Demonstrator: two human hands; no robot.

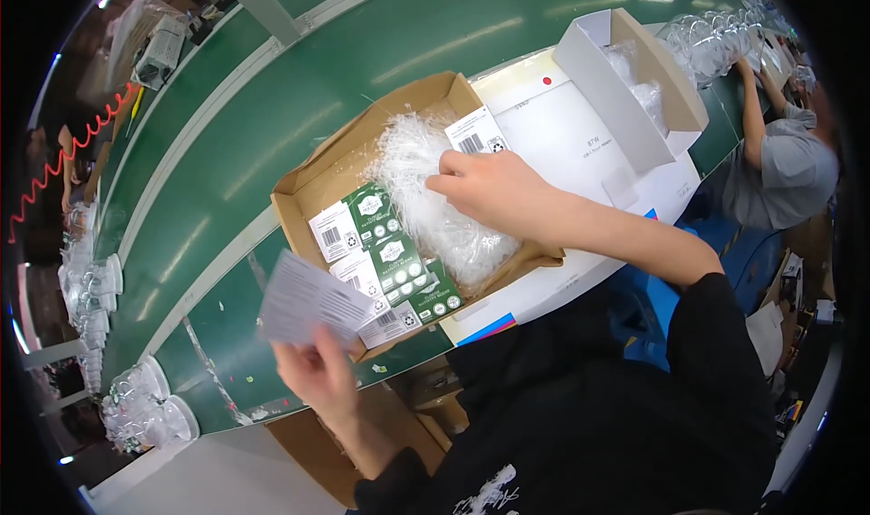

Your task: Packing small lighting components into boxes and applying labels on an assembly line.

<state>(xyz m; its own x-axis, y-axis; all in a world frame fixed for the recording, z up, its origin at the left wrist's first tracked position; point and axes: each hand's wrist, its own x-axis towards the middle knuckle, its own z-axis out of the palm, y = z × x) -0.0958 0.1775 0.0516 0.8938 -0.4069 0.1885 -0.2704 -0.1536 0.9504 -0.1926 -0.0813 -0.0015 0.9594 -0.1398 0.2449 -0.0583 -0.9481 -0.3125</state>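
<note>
My left hand [319, 375] pinches a printed white sheet [313, 298] in front of the box, both blurred by motion. An open brown cardboard box [294, 180] lies on the bench. In it are several green and white printed cards [391, 252] and a heap of clear plastic strands [408, 157]. Over the heap, my right hand [494, 189] has its fingers curled together; what they grip, if anything, is hidden. Just beyond those fingers shows a white card with a barcode [476, 133]; I cannot tell whether the hand touches it.
A white open carton [625, 107] with clear wrapped items stands on a large white carton [562, 121] at the right. Clear-wrapped goods [149, 406] line the far left of the green bench [190, 243]. Another person [779, 162] works at the far right.
</note>
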